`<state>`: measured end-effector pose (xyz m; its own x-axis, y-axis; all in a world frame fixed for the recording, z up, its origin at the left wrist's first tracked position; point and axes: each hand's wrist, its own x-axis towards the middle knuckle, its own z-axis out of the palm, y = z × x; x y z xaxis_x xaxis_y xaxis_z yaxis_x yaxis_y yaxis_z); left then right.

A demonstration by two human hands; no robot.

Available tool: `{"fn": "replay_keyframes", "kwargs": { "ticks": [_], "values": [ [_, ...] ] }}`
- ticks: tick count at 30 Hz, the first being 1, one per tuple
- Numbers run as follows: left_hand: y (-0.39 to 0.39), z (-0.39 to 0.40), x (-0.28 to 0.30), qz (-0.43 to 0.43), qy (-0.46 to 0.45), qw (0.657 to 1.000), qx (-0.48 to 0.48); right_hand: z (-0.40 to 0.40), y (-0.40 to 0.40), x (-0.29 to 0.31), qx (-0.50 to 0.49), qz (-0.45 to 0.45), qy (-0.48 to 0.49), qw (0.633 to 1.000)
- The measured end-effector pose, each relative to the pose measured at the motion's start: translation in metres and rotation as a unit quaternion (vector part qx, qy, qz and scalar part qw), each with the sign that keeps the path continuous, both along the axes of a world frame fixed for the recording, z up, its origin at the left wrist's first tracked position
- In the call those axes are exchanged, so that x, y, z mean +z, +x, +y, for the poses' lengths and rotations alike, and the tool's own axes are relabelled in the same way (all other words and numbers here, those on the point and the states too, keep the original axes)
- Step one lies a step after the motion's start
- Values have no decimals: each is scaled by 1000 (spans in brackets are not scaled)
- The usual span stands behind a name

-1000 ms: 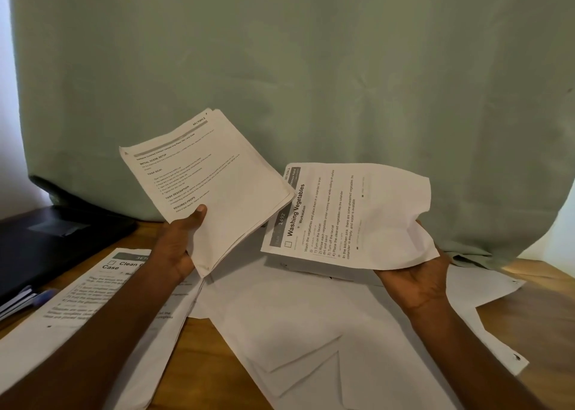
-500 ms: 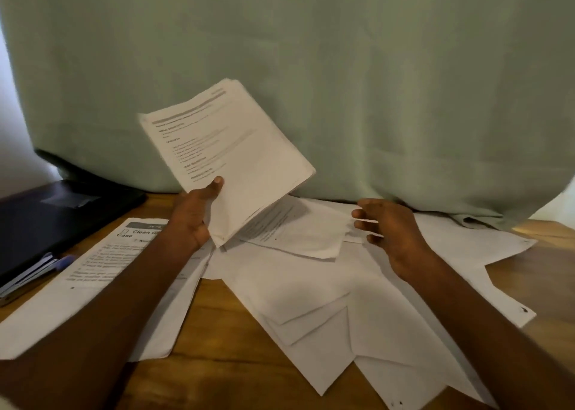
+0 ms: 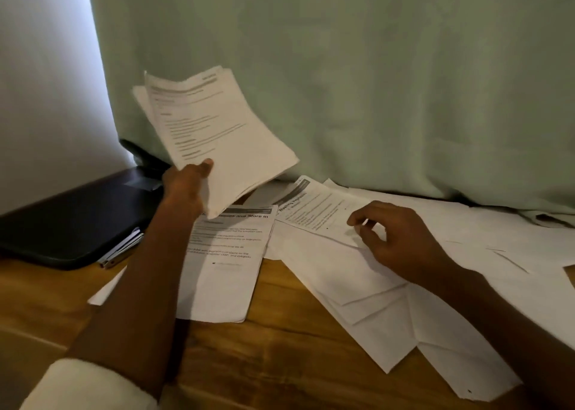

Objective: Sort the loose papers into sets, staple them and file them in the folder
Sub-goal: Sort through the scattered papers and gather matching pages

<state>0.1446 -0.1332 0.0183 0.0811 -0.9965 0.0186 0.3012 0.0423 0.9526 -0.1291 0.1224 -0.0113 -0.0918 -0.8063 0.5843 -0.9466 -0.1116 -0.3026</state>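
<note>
My left hand (image 3: pixel 186 182) is shut on a stack of printed papers (image 3: pixel 217 136) and holds it up, tilted, in front of the curtain. My right hand (image 3: pixel 395 238) hovers low over the table with curled, parted fingers. Its thumb and forefinger touch the lower corner of the "Washing Vegetables" sheet (image 3: pixel 314 210), which lies flat on the pile. A second printed sheet (image 3: pixel 227 254) lies beneath my left forearm. Several blank, overlapping sheets (image 3: pixel 373 300) spread across the wooden table (image 3: pixel 280 363). The black folder (image 3: pixel 71 223) lies shut at the left.
A green curtain (image 3: pixel 373 83) hangs along the table's back edge and drapes over the far papers. Thin pens or paper edges (image 3: pixel 121 251) stick out from under the folder's right corner. A white wall stands behind the folder.
My right hand has laid the "Washing Vegetables" sheet on the pile and now rests at its corner. The view has swung left, so the folder shows more. My left hand still holds the stack.
</note>
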Motion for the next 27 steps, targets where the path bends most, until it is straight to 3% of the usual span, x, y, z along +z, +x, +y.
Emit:
{"fn": "replay_keyframes", "kwargs": {
  "ticks": [7,13,18,23,27],
  "values": [
    [11,-2,-11,65,19,997,47,-19,80,-1,70,44,168,982],
    [7,1,-5,79,15,996,29,-64,153,-15,-95,4,209,973],
    [3,4,-3,102,15,995,11,-98,171,-17,-116,-24,248,961],
    [0,7,1,134,3,991,9,-110,145,-5,-134,-131,245,951],
    [-4,10,3,137,-2,991,1,-99,103,15,-142,-266,166,939]
  ]
}}
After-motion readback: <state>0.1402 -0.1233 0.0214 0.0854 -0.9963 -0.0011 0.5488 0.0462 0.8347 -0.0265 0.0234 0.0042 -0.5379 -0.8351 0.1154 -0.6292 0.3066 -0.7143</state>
